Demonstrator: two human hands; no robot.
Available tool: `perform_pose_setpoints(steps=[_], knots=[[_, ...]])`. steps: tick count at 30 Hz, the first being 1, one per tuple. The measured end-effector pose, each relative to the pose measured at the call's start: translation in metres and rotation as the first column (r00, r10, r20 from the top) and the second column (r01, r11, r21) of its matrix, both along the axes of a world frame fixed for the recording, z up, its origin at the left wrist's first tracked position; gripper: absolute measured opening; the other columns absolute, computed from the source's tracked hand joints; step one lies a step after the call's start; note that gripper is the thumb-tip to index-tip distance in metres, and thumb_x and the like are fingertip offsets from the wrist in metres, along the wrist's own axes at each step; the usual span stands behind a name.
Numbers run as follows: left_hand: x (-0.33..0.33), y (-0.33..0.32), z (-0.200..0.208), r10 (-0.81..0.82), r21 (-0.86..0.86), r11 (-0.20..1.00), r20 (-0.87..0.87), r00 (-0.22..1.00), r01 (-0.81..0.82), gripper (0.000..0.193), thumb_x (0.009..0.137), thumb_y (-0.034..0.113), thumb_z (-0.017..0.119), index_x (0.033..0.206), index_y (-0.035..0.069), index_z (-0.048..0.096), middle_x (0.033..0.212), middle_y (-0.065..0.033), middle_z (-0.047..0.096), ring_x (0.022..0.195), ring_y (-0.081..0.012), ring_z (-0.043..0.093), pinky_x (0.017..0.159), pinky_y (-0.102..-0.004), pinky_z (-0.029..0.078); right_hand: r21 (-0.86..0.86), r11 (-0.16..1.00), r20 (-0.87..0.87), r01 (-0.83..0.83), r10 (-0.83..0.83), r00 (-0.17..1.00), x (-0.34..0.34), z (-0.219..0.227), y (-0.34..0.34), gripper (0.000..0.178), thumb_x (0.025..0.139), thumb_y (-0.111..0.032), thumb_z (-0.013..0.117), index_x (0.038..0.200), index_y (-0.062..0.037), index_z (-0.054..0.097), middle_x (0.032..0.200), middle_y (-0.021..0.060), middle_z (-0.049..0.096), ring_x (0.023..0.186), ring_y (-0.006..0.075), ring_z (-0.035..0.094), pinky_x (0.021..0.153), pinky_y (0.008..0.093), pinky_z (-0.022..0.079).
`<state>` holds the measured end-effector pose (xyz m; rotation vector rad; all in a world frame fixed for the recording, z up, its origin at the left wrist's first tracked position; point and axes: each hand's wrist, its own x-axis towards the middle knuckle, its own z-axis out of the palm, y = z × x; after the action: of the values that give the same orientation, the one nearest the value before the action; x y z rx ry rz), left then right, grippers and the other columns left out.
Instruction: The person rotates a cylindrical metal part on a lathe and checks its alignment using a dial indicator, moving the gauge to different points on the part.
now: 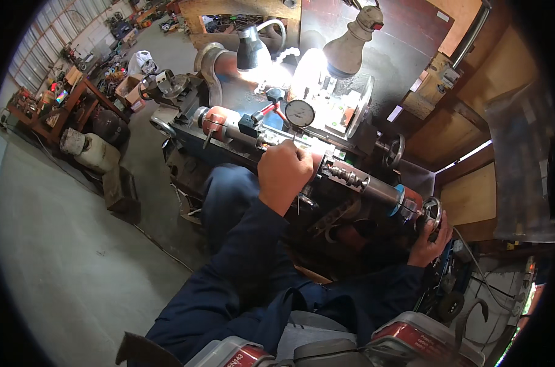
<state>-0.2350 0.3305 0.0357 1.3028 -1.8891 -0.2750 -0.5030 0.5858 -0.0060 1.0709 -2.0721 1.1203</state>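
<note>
My left hand (284, 172) is closed over the middle of a long machine, just below a round dial indicator (300, 113) on a red jointed arm (267, 111). Whatever its fingers pinch is hidden behind them. To the right of that hand, a lobed metal shaft (344, 176) lies along the machine bed. My right hand (429, 243) is wrapped around the lower rim of a metal handwheel (432, 211) at the machine's right end. Beside that wheel sits a red-brown housing with a blue ring (400, 197).
Two lit work lamps, a black one (250, 54) and a beige one (351, 46), hang over the machine's far side. Another handwheel (395, 150) stands beyond the bed. A gas cylinder (91, 150) and cluttered wooden shelving (88, 98) are at left; a cable crosses the floor.
</note>
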Motion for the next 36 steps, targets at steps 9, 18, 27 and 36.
perform_pose_setpoints(steps=[9,18,27,36], knots=[[0.005,0.011,-0.009,-0.133,0.167,0.971,-0.227,0.965,0.173,0.021,0.091,0.014,0.060,0.081,-0.004,0.059,0.074,-0.0266,0.062,0.073,-0.0454,0.063,0.062,-0.0501,0.048,0.030,0.999,-0.016,0.018,-0.018,1.000,-0.002,-0.001,0.002,0.039,0.092,-0.023,0.061,0.123,-0.0004,0.062,0.118,0.0194,0.061,0.111,0.0365,0.055,0.101,0.0462,0.038],[0.026,0.000,-0.007,-0.341,0.161,0.902,-0.303,0.890,0.401,0.020,0.093,0.014,0.063,0.084,-0.004,0.059,0.069,-0.0233,0.060,0.063,-0.0398,0.061,0.055,-0.0408,0.044,0.031,0.999,0.008,-0.009,0.009,1.000,-0.001,0.001,0.003,0.039,0.092,-0.023,0.061,0.123,0.0013,0.062,0.116,0.0196,0.061,0.109,0.0357,0.056,0.099,0.0460,0.040],[0.021,0.006,-0.007,-0.228,0.194,0.929,-0.370,0.901,0.315,0.024,0.090,0.016,0.066,0.079,-0.004,0.060,0.069,-0.0217,0.065,0.064,-0.0371,0.066,0.056,-0.0417,0.048,0.061,0.998,0.036,-0.031,0.029,0.999,-0.006,0.003,0.012,0.041,0.094,-0.025,0.059,0.125,0.0010,0.061,0.117,0.0189,0.061,0.111,0.0359,0.055,0.101,0.0456,0.039],[0.015,0.008,-0.020,-0.235,-0.080,0.961,-0.743,0.627,0.266,0.014,0.099,0.011,0.058,0.089,0.001,0.056,0.064,-0.0027,0.056,0.056,-0.0058,0.051,0.051,-0.0236,0.041,0.027,0.978,0.188,-0.206,0.197,0.962,-0.063,-0.012,0.043,0.015,0.098,-0.007,0.054,0.110,-0.0011,0.063,0.111,0.0073,0.059,0.101,0.0167,0.057,0.088,0.0273,0.046]])
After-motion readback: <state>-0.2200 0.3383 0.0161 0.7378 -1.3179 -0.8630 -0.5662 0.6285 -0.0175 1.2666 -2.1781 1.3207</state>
